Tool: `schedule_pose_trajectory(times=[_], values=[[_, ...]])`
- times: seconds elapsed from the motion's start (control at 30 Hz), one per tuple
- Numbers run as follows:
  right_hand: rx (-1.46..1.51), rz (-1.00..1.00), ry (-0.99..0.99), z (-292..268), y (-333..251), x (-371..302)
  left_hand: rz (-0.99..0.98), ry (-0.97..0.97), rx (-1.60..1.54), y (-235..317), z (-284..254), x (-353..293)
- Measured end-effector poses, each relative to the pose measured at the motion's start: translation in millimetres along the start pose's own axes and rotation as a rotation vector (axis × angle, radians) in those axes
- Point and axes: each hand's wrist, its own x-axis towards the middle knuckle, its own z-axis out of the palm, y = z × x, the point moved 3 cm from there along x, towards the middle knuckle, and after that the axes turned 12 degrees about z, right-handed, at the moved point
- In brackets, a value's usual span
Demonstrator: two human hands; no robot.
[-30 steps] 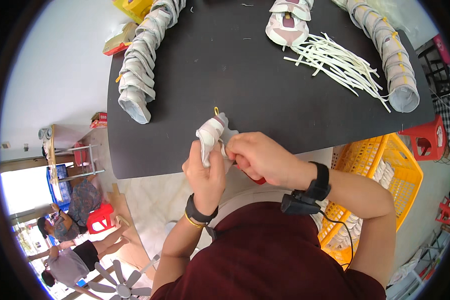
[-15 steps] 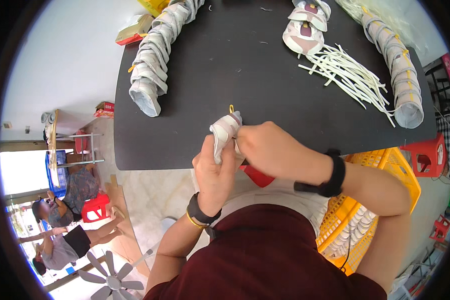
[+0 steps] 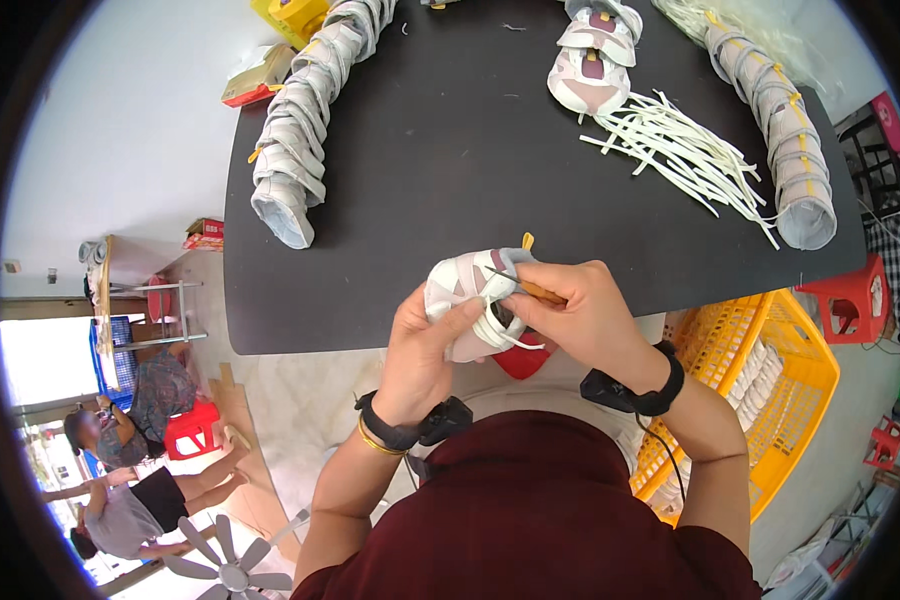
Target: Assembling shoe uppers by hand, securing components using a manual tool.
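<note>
Both hands, left [image 3: 425, 345] and right [image 3: 580, 315], still clasped around the white shoe upper [image 3: 470, 295], now nearer the black table [image 3: 420, 190] edge.

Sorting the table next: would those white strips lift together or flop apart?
The white strips look thin and lie loose and splayed, so they'd probably droop and scatter. Likely very light; a push would fan them across the black table.

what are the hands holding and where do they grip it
The left hand grips a small grey-and-white shoe upper from beneath, thumb across its side. The right hand pinches a thin wooden-handled tool by the handle, tip at the upper.
</note>
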Motion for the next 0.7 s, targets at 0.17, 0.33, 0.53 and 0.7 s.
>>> schedule_pose_trajectory(times=[0.17,0.33,0.53,0.7], values=[[0.152,0.049,-0.075,6,10,2,-0.053,0.019,-0.010,-9,-3,-5],[0.147,0.004,-0.032,16,17,5,-0.069,-0.014,-0.023,-10,-9,-7],[0.022,-0.068,0.110,21,15,2,0.042,0.053,0.054,-5,8,-22],[-0.039,0.027,0.103,21,14,-2,0.089,0.067,0.091,-2,4,-22]])
